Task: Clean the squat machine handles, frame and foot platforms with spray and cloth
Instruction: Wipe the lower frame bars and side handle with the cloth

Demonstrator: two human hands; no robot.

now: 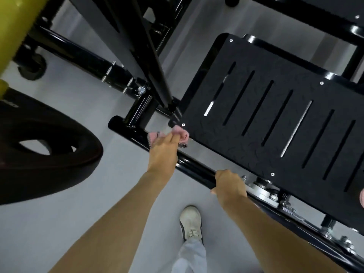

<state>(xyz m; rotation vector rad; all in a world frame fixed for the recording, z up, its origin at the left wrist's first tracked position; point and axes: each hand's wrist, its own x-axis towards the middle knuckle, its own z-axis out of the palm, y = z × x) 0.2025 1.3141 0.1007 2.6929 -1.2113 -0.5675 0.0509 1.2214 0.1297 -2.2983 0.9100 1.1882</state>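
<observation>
Head cam, looking straight down. Left hand has its fingers curled round a bunched pink cloth w/ a dark striped edge. The cloth sticks out both sides of the fingers and sits right on the black frame tube, touching the near corner of the foot platform.

Right hand is further along the same tube, wrapped round it, gripping the bare metal, no cloth there. Platform is black tread plate w/ long slots, just beyond both hands.

Off to the left there's a black weight plate over the grey floor, and a yellow-green part top left. A white shoe is between the forearms.

Writing: some raised lettering on the plate's edge, too blurry to read. No brand legible anywhere else tbh.
</observation>
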